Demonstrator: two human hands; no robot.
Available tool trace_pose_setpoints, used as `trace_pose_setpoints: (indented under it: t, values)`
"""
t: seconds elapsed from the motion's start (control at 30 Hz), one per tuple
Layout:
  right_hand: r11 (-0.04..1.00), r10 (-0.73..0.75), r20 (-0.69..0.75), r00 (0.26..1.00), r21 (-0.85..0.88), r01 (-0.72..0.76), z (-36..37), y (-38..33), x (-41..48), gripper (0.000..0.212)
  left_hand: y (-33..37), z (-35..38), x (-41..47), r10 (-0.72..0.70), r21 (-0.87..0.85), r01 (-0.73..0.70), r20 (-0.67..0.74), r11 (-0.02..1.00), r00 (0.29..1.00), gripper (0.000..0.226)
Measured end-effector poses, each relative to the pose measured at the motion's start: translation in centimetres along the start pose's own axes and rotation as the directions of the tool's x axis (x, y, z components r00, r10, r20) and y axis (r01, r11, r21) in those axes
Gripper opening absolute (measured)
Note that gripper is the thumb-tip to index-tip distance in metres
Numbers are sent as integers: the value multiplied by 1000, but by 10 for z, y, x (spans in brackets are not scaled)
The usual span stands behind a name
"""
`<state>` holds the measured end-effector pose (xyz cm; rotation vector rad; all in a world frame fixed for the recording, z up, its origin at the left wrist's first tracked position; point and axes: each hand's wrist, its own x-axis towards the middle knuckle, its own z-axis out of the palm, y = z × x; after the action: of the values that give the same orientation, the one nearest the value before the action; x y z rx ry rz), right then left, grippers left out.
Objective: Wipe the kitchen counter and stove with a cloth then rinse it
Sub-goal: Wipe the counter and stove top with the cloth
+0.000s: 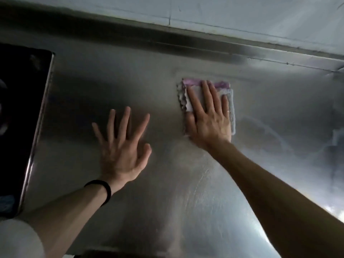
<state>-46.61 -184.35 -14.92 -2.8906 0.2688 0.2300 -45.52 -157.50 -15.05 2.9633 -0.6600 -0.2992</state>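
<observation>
A folded white cloth with a purple edge [193,84] lies flat on the stainless steel counter [130,75], toward the back right. My right hand [208,116] presses flat on top of it with fingers spread, covering most of it. My left hand [122,146] hovers or rests over the bare counter to the left of the cloth, fingers apart and holding nothing. A black band is on my left wrist. The black glass stove [20,116] fills the left edge of the view.
A raised steel lip [186,41] runs along the back of the counter under a white tiled wall [242,12]. Wet streaks [201,175] show on the steel near my right forearm. The counter's front edge [104,250] is at the bottom.
</observation>
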Motion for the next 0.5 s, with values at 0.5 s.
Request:
trace_pose_setpoints:
  t: [0.5]
  values:
    - [989,134,-61,989,70,-130,22,-48,-109,63,4,0,4,-23,45,23,-9,999,1000,82]
